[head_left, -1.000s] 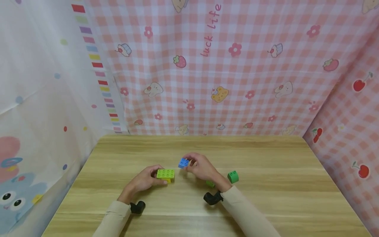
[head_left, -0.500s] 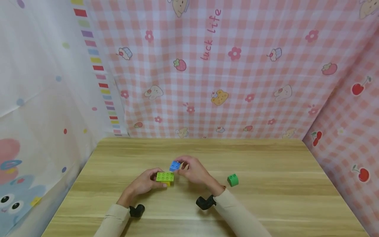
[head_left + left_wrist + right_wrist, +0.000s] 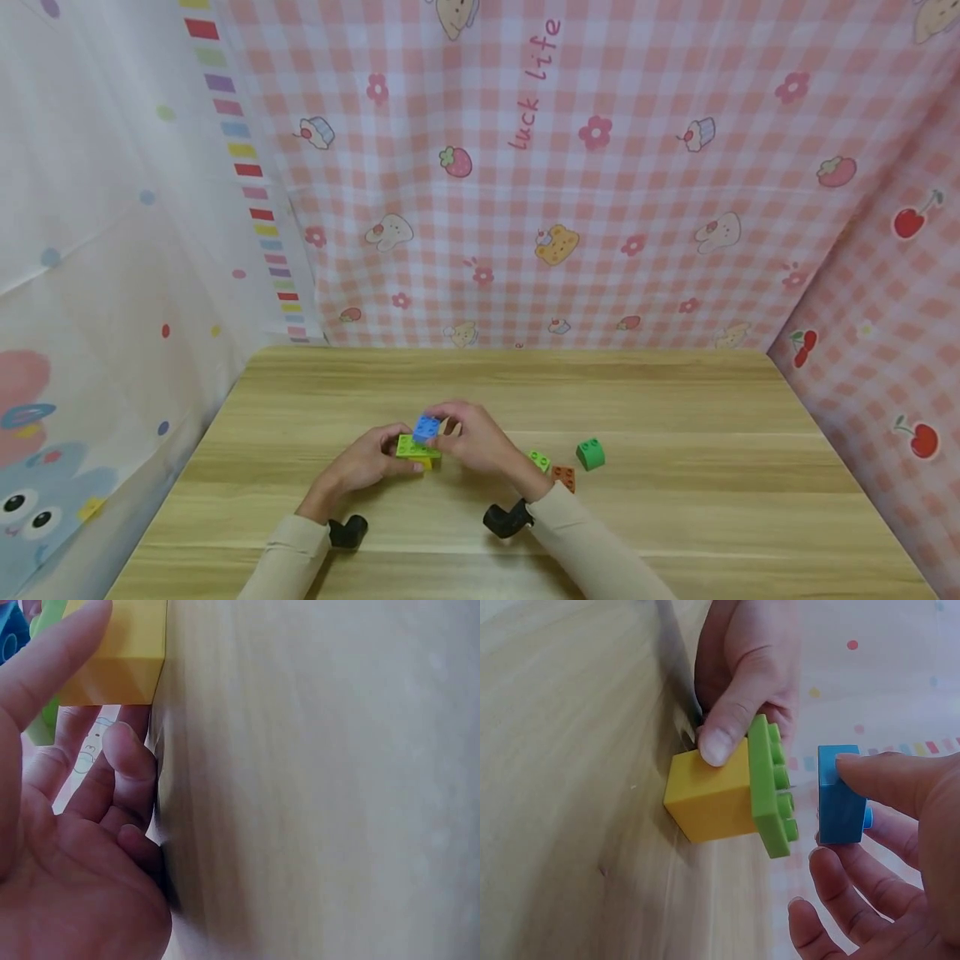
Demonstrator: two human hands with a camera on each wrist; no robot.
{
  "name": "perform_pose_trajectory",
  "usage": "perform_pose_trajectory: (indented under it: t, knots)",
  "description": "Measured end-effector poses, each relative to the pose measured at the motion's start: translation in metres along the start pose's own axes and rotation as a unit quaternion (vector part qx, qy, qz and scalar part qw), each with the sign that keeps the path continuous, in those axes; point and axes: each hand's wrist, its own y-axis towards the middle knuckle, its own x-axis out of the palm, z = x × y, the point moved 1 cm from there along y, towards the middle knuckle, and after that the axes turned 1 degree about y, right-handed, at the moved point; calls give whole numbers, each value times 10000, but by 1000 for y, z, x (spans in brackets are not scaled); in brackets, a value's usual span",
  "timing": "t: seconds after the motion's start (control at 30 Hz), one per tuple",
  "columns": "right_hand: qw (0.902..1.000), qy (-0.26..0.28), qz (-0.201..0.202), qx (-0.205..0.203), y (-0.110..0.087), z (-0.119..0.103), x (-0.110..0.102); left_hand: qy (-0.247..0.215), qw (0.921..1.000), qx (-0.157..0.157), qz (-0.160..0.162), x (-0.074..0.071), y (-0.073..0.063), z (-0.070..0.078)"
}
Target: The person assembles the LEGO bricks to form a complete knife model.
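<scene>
A yellow block (image 3: 709,796) stands on the table, topped by a flat lime-green building plate (image 3: 767,791) with studs. My left hand (image 3: 367,458) holds this stack from the left, thumb on the yellow block's near side and fingers behind it. Between thumb and fingertips, my right hand (image 3: 472,437) pinches a blue building block (image 3: 427,429) with studs upward. In the right wrist view a small gap separates the blue block (image 3: 840,795) from the plate's studs. The left wrist view shows the yellow block (image 3: 120,660) at the top, partly covered by a finger.
Right of my right wrist lie a small lime-green block (image 3: 539,461), a reddish-brown block (image 3: 564,477) partly hidden by the sleeve, and a green block with a curved side (image 3: 591,453). A pink checked curtain (image 3: 630,208) hangs behind the wooden table (image 3: 712,517).
My right hand has carried the blue block left, from beside the stack to above the lime-green plate. The reddish-brown block has come into view behind the forearm. My left hand stays in place.
</scene>
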Motion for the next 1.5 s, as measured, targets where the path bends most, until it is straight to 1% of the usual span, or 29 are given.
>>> perform_pose_trajectory:
  t: [0.3,0.53,0.93,1.17,1.5]
  knots:
    - [9999,-155,-71,-25,3,0,8,-35,10000,-29,44,-1,-1,0]
    - [9995,-286,-123,-51,4,0,14,8,10000,48,44,-1,-1,-1]
    - [9990,-400,-185,74,6,-2,14,-26,10000,-10,58,0,0,-2]
    - [9987,-453,-207,74,6,-2,14,-2,10000,-17,24,-1,-1,-1]
    - [9981,-546,-281,-4,6,-1,14,-102,9999,-25,-7,-1,-1,1]
